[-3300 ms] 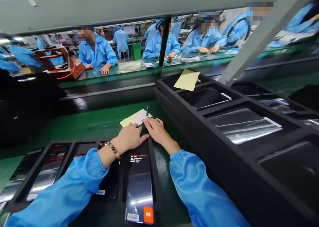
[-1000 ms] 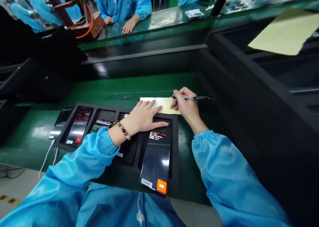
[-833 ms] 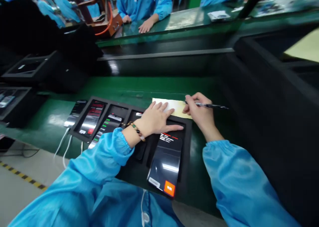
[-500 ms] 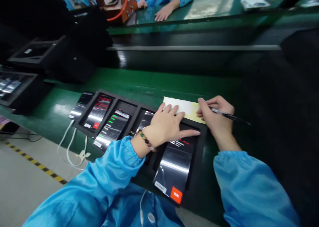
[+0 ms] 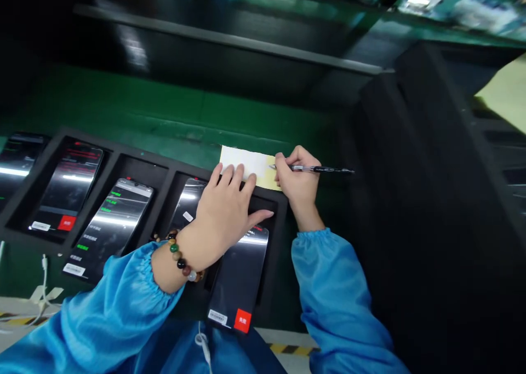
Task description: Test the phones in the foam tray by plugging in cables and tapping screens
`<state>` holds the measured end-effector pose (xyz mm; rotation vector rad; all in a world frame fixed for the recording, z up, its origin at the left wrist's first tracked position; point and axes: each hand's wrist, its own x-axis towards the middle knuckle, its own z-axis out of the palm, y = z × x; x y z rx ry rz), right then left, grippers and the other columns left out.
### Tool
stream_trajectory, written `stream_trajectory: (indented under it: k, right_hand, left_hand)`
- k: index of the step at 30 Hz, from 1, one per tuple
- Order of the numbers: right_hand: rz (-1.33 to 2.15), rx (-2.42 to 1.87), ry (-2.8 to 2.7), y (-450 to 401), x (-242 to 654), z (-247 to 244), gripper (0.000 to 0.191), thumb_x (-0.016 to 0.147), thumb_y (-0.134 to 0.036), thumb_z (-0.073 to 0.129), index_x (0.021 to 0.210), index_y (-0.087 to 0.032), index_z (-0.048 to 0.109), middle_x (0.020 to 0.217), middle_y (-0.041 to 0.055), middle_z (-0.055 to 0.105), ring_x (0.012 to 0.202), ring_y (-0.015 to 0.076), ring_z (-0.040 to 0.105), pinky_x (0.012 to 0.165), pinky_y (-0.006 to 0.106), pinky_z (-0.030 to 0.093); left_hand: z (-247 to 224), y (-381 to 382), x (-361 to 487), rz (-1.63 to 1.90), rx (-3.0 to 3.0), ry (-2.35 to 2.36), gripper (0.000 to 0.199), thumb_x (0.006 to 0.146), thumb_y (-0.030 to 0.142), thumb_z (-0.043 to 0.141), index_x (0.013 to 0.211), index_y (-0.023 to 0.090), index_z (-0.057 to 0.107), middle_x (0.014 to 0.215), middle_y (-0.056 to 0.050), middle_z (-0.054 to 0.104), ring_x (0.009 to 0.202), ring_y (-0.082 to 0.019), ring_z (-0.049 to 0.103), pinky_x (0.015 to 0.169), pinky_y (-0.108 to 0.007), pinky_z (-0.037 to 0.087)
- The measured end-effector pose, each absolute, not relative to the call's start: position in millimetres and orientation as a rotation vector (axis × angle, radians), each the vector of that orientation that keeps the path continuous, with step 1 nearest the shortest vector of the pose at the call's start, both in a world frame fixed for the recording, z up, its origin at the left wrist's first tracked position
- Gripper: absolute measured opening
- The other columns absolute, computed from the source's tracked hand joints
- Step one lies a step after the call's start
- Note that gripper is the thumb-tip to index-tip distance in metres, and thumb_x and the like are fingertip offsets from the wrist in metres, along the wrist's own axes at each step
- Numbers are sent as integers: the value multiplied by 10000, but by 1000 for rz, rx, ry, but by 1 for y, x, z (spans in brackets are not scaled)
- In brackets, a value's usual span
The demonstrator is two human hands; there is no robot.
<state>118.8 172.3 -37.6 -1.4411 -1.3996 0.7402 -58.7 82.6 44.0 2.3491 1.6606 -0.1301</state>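
Blue sleeves (image 5: 335,286), beaded bracelet (image 5: 181,263)

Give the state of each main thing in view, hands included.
Paper slip: flat, part white, part yellow
Pen: held, tip at the slip's yellow part
Left hand: spread, palm down
Right hand: closed around the pen
Rightmost phone: lit, red square showing
Green-text phone: lit
Second phone from left: lit, red square showing
Phone behind left hand: partly hidden
Black tray: holding phones

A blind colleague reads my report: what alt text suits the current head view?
The right hand holds a pen over a yellow and white paper, and the left hand rests partly on it. Nearby, phones lie in and beside a dark tray on a green bench.
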Motion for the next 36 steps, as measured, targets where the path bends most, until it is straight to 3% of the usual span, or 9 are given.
stream_trajectory:
  k: [12,25,36]
  right_hand:
    - [694,-1394,-1464,171,120,-35,372,912,-303,704,676,-290,417,456,-76,521,358,137,489,401,256,321]
    - [634,-1339,-1501,173,122,-41,390,905,-275,683,660,-291,380,481,-85,449,390,131,442,443,290,282]
    - [632,-1407,-1499,173,124,-45,427,931,-360,710,685,-289,367,517,-88,384,434,133,408,465,282,289]
  left_hand:
    - [38,80,-61,-51,2391,1661,836,1146,748,437,1674,110,545,1742,-222,483,1627,-400,461,1390,-588,301]
    - [46,85,-59,-163,2325,1641,797,1155,678,506,1715,112,496,1791,-222,401,1664,-413,404,1410,-617,267]
    - [42,83,-60,-108,2347,1639,779,1155,665,516,1698,107,519,1771,-230,432,1648,-416,426,1400,-621,282]
